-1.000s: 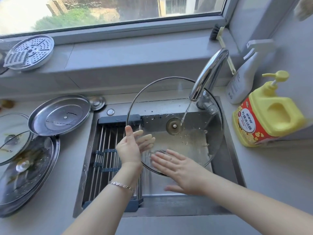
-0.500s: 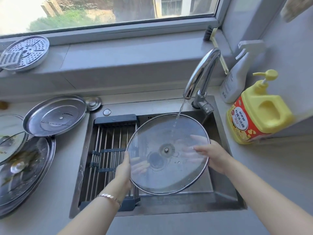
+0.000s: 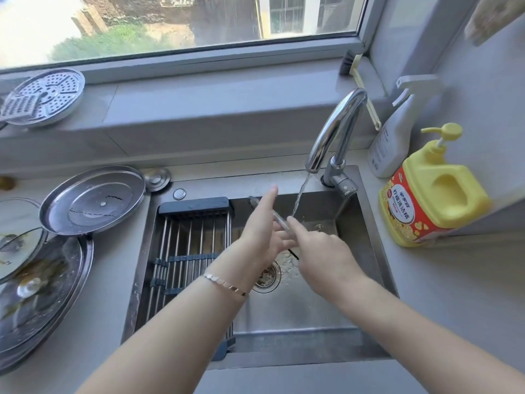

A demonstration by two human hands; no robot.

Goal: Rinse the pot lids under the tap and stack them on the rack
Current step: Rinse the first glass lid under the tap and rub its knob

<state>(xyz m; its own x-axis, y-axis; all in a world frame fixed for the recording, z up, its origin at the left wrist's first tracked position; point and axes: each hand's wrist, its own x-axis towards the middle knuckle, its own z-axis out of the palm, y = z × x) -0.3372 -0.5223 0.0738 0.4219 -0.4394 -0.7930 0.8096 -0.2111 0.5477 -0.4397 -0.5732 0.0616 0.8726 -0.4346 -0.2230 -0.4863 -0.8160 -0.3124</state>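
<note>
You hold the glass pot lid [image 3: 279,220] edge-on just below the tap [image 3: 335,129], in its running water. Your left hand [image 3: 261,231] presses flat on the lid's near face, fingers straight. Your right hand [image 3: 321,257] touches the other face with a straight forefinger; its other fingers are hidden. The rack [image 3: 193,245] lies left of the tap.

bright daylight from window [image 3: 176,24] | overexposed top-left | hands motion-blurred | wide-angle bending at edges

Daylight pours through a wide window [image 3: 170,24] above a pale grey sill [image 3: 213,89], a grey wall [image 3: 488,115] rising along the counter's [image 3: 454,294] right edge.
</note>
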